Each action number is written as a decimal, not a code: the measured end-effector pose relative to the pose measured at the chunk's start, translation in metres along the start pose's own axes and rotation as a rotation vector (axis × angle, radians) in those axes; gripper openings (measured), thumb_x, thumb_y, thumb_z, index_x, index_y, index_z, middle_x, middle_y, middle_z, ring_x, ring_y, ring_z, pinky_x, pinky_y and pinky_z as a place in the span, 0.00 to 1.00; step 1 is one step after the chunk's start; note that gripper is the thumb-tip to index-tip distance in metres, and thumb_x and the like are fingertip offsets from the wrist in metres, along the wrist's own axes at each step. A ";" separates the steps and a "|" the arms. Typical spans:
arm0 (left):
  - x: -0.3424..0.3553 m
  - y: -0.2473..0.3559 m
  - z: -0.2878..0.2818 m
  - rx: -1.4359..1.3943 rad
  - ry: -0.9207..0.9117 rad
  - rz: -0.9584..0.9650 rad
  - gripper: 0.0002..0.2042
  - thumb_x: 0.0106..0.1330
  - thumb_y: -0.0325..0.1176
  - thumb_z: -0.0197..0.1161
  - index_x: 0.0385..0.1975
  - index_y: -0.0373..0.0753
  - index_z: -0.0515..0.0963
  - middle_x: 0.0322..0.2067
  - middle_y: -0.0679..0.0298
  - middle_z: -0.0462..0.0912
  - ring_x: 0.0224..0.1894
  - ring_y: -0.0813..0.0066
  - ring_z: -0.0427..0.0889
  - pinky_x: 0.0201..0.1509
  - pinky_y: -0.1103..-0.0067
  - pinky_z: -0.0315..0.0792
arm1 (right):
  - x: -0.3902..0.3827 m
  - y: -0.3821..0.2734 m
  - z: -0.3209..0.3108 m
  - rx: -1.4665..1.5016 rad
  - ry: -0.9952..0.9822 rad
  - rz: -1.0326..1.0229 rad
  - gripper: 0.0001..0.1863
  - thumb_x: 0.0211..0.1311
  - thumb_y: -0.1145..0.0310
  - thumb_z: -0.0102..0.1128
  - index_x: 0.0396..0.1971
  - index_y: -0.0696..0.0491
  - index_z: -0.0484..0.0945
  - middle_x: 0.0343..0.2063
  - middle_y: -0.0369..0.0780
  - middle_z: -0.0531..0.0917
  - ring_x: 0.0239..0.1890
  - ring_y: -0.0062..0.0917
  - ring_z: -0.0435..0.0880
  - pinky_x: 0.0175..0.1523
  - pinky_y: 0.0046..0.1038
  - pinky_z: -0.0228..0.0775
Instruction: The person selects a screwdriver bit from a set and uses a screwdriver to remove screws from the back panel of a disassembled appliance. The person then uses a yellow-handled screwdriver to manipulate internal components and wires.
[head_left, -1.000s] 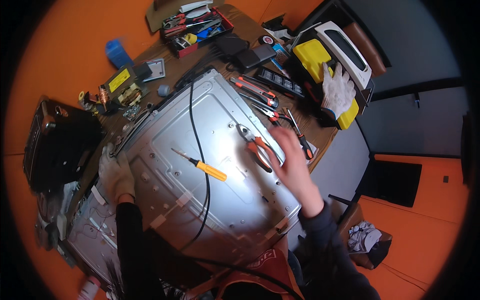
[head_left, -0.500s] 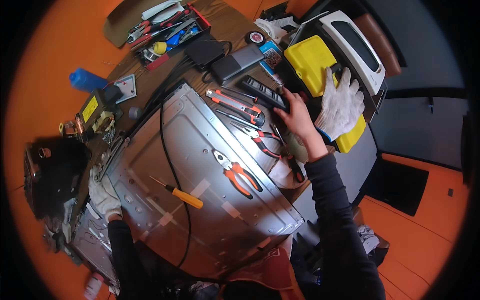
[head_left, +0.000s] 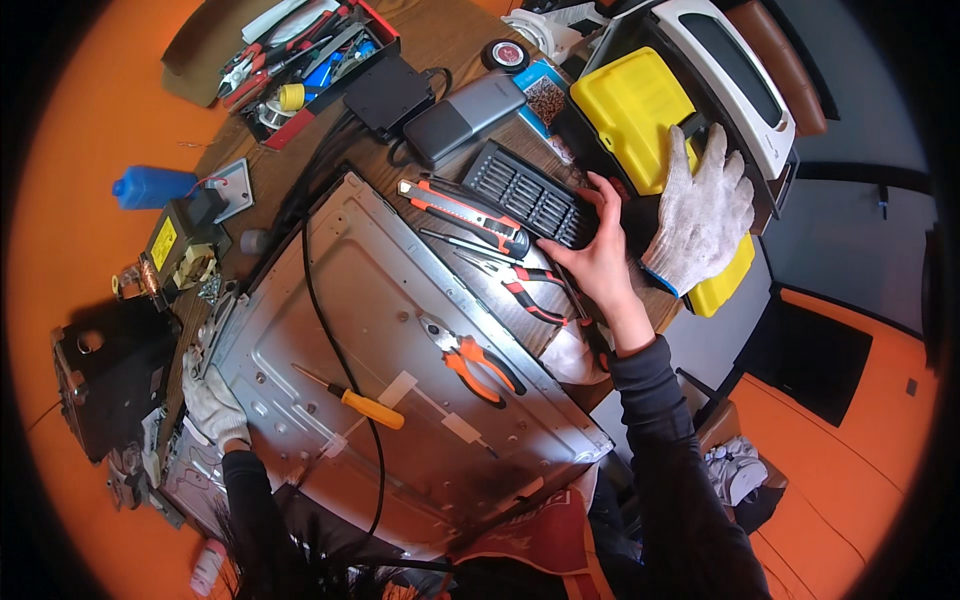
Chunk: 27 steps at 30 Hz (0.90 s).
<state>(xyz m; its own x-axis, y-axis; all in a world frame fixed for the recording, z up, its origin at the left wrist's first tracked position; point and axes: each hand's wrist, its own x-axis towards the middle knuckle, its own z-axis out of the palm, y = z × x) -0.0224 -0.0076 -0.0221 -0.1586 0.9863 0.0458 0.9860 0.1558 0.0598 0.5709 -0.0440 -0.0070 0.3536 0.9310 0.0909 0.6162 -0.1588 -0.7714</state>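
Observation:
My right hand (head_left: 598,250), bare, holds the black case of screwdriver bits (head_left: 510,190) at its near end, thumb and fingers on opposite edges. My left hand (head_left: 212,400), in a white knit glove, grips the left edge of a large silver metal panel (head_left: 400,270); its fingertips are hard to make out. Beside the case lie an orange utility knife (head_left: 460,215) and red-black pliers (head_left: 530,300). On the panel are orange-handled pliers (head_left: 470,370), a yellow screwdriver (head_left: 372,408) and a black cable (head_left: 330,350). A loose white glove (head_left: 700,215) lies right of my right hand.
A wooden table holds a red toolbox (head_left: 290,125) full of tools, a grey power bank (head_left: 465,115), yellow cases (head_left: 630,110), a white appliance (head_left: 735,80), a blue bottle (head_left: 155,188) and electronic parts (head_left: 175,250). A black boxy unit (head_left: 115,375) stands at left.
My right hand has moved from over the orange-handled pliers up to the bit case, which now sits slightly nearer and tilted toward the camera. The view has also shifted.

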 end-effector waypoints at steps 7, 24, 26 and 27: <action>-0.001 -0.003 0.000 -0.002 0.001 -0.002 0.23 0.71 0.37 0.52 0.64 0.35 0.69 0.64 0.52 0.70 0.67 0.55 0.67 0.72 0.69 0.59 | -0.043 -0.018 -0.016 0.064 0.007 -0.140 0.47 0.36 0.72 0.82 0.59 0.55 0.64 0.54 0.48 0.75 0.59 0.43 0.75 0.65 0.39 0.67; -0.001 0.010 -0.008 0.052 -0.012 0.019 0.24 0.72 0.40 0.48 0.64 0.36 0.70 0.63 0.53 0.72 0.67 0.55 0.68 0.72 0.69 0.58 | -0.146 -0.053 -0.003 0.197 -0.376 -0.119 0.40 0.38 0.70 0.82 0.52 0.52 0.65 0.57 0.49 0.75 0.59 0.48 0.72 0.63 0.45 0.63; 0.000 0.009 -0.007 0.085 -0.012 0.061 0.23 0.72 0.41 0.48 0.64 0.37 0.70 0.63 0.53 0.72 0.66 0.55 0.68 0.72 0.69 0.58 | -0.151 -0.052 0.003 0.146 -0.380 -0.129 0.39 0.37 0.70 0.82 0.51 0.52 0.66 0.57 0.48 0.75 0.59 0.48 0.73 0.63 0.45 0.62; -0.001 0.008 -0.007 0.079 0.010 0.068 0.23 0.72 0.40 0.50 0.64 0.39 0.70 0.63 0.54 0.73 0.66 0.55 0.69 0.72 0.69 0.59 | -0.152 -0.051 0.006 0.138 -0.366 -0.157 0.36 0.39 0.69 0.82 0.49 0.53 0.68 0.58 0.47 0.74 0.60 0.46 0.72 0.63 0.44 0.61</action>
<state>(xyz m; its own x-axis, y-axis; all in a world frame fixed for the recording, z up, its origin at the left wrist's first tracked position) -0.0143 -0.0073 -0.0147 -0.0913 0.9942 0.0568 0.9954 0.0927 -0.0226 0.4813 -0.1754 0.0150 -0.0260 0.9997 0.0037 0.5339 0.0171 -0.8454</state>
